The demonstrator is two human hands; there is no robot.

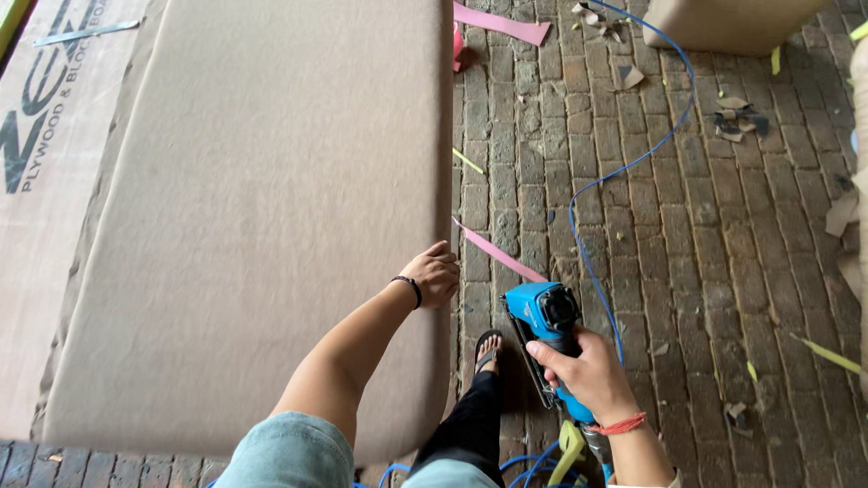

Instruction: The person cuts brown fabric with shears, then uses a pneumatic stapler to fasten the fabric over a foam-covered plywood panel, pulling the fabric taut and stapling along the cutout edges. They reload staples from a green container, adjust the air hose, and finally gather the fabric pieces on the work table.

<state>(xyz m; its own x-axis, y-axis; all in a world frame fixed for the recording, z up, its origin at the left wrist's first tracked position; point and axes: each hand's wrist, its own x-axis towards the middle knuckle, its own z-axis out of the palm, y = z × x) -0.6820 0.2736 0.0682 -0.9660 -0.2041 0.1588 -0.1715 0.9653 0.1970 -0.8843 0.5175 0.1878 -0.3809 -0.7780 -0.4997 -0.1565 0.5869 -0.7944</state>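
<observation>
A large tan fabric-covered cushion panel [262, 199] lies on a printed brown board [45, 163]. My left hand [432, 274] curls over the panel's right edge, gripping it; a black band circles the wrist. My right hand [583, 370] holds a blue pneumatic staple gun [547, 316] by its handle, just right of the panel edge and above the brick floor. A blue air hose [633, 163] runs from the gun's base and curves away across the floor. My sandalled foot [488, 348] shows between the panel and the gun.
The floor is brick [705, 271], littered with pink fabric strips [502, 258], yellow-green slivers [827, 354] and cardboard scraps [737, 117]. Another tan upholstered piece [723, 23] sits at the top right. More hose coils lie at the bottom near my legs.
</observation>
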